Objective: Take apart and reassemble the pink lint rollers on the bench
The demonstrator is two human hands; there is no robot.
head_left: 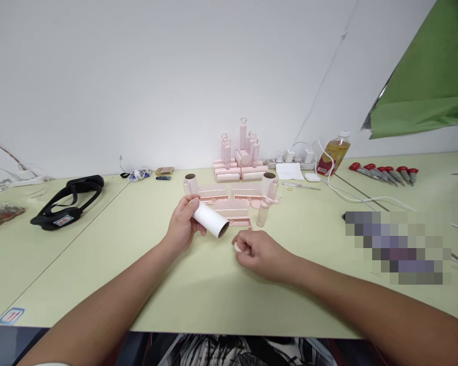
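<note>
Our pale green tabletop [137,264], pink parts [240,162] stacked near its far edge, our left hand [183,223] wrapped around a white tube [210,219] tilted above mid-tabletop, our right hand [261,254] curled just beside it, pinching a small pink piece [239,247]

Inspection of legible markings.

1. White sticker with a blue border [10,316], at the near left corner of the pale green surface [99,254]: red characters, apparently "11". The reading is uncertain.
2. White tag [63,220] on the black padded head strap [66,201]: red print, too small to read.
3. Red label [323,166] on the clear plastic bottle of amber liquid [334,152]: print illegible.
</note>
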